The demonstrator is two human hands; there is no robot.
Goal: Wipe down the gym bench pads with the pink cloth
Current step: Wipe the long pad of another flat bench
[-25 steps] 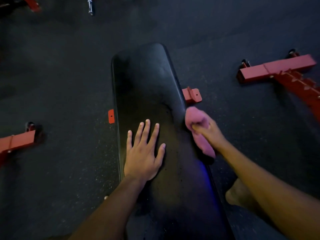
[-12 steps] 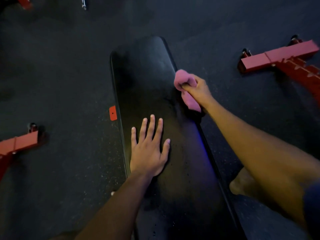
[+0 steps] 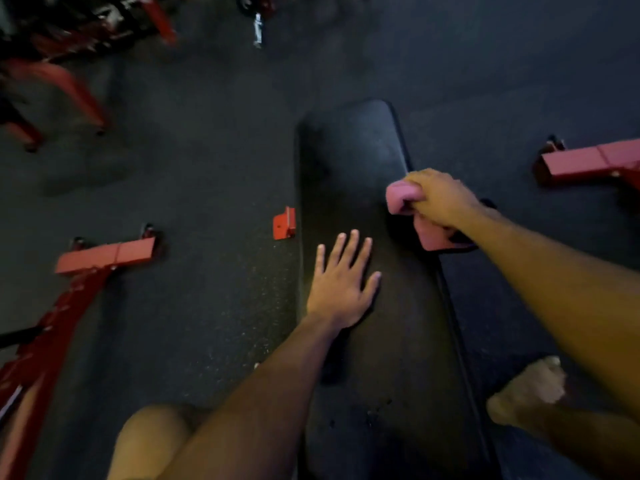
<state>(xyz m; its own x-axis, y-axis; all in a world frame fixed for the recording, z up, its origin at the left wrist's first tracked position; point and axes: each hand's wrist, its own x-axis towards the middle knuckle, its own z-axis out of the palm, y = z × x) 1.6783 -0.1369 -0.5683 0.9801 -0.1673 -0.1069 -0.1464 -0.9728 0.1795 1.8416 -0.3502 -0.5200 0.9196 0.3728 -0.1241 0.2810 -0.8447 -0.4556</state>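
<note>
A long black bench pad (image 3: pixel 349 157) runs away from me down the middle of the head view. My left hand (image 3: pixel 341 289) lies flat on it with fingers spread, near its left side. My right hand (image 3: pixel 441 199) grips the bunched pink cloth (image 3: pixel 401 197) against the pad's right edge, about halfway along. A fold of the cloth hangs below my fist.
Red steel frame feet lie on the dark rubber floor at the left (image 3: pixel 104 254) and right (image 3: pixel 588 161). A small red bracket (image 3: pixel 284 223) sticks out from under the pad's left edge. More red equipment crowds the far left corner (image 3: pixel 69 39). My bare foot (image 3: pixel 526 393) stands right of the bench.
My right hand has carried the cloth along the pad's right edge, away from me, then onto the top. The camera has tilted up and left. My left hand stays flat.
</note>
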